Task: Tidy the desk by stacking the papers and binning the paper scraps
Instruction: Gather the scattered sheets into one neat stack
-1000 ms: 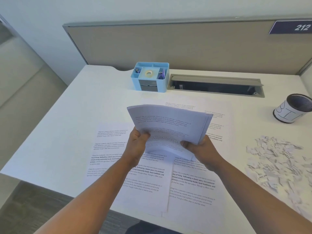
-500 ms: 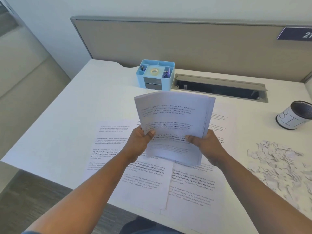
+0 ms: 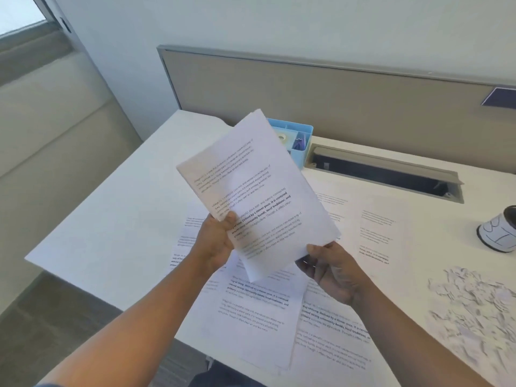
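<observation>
now both hands grip paper stack [image 3: 257, 196] (tilted).

Left hand [image 3: 216, 243] grip pinching, right hand [image 3: 333, 270] grip pinching, forearms raised

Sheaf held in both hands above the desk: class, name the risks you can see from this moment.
1. The sheaf is tilted, gripped only at its lower edge by the left hand and right hand; sheets could fan out or slip.
2. Loose pages overhang the desk's near edge and might slide off.
3. Setting the sheaf down fast could scatter the scraps.
</observation>
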`<state>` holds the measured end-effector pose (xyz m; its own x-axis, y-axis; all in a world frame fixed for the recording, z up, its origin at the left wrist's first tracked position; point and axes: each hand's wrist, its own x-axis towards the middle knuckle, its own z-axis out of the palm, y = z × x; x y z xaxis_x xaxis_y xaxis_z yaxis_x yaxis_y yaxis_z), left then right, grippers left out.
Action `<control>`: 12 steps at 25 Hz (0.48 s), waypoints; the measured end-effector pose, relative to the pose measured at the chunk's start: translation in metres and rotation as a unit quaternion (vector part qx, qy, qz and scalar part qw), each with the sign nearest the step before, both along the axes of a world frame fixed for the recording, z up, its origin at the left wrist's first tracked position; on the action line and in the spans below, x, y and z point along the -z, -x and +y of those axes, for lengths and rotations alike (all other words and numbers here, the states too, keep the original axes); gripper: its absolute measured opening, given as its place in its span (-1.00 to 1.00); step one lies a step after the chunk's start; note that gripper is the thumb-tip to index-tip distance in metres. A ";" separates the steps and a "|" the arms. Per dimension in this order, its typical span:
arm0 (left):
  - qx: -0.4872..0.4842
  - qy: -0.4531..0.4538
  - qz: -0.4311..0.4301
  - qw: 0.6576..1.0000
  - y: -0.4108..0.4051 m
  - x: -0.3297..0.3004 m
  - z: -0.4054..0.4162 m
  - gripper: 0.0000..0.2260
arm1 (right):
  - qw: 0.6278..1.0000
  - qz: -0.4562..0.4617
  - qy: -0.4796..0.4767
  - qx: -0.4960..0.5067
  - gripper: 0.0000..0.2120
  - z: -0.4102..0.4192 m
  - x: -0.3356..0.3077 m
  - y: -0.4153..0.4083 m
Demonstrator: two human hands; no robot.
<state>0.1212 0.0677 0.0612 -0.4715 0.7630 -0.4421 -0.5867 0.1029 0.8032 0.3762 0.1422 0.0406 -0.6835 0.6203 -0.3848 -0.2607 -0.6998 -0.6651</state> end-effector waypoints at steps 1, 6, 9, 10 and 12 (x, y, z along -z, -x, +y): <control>-0.009 -0.006 -0.017 1.000 0.005 0.001 0.001 -0.75 | 1.000 0.001 0.005 0.004 -0.69 -0.006 0.000 0.015; -0.031 -0.017 -0.047 0.998 0.049 0.007 -0.006 -0.68 | 0.997 -0.009 0.013 0.079 -0.62 -0.027 -0.003 0.105; -0.052 -0.023 -0.062 0.996 0.095 0.007 -0.017 -0.73 | 0.995 -0.023 0.001 0.096 -0.67 -0.030 -0.007 0.155; -0.055 -0.024 -0.066 0.996 0.113 0.007 -0.023 -0.73 | 0.996 -0.034 -0.004 0.088 -0.68 -0.031 -0.008 0.175; -0.059 -0.023 -0.075 0.995 0.146 0.010 -0.035 -0.73 | 0.996 -0.052 -0.011 0.071 -0.69 -0.034 -0.007 0.211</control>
<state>-0.0250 0.0332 0.0511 -0.4903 0.7276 -0.4798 -0.7059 -0.0087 0.7082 0.1651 0.1084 0.0475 -0.5460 0.7165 -0.4342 -0.2841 -0.6459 -0.7086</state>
